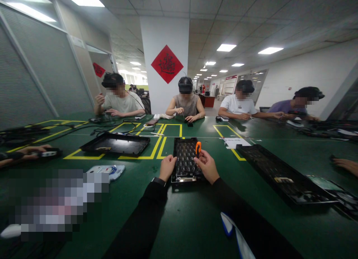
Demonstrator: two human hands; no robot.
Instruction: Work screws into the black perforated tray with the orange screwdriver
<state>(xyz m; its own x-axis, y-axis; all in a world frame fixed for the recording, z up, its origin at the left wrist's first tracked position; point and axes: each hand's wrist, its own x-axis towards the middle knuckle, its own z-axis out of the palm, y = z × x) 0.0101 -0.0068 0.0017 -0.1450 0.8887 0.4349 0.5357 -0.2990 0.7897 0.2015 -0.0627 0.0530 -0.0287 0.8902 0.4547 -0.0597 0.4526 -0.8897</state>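
A black plastic casing point(184, 149), shallow and open-topped, lies on the green table in front of me, with rows of small shiny parts inside. My left hand point(167, 167) is closed at its left wall, thumb and fingers gripping the edge. Over the right side, my right hand point(207, 166) pinches a small tool with an orange and black handle point(198, 146). The handle points up; its lower end is hidden by my fingers and the casing, so I cannot tell its exact kind. A silvery metal piece point(187, 179) shows at the casing's near end.
Larger black casings lie left point(117, 144) and right point(282, 173) on the green table point(192, 221). A white paper point(236, 142) and yellow tape outlines mark its surface. Blue-and-white items lie near my right forearm. Several people with headsets sit opposite; other hands reach in at both sides.
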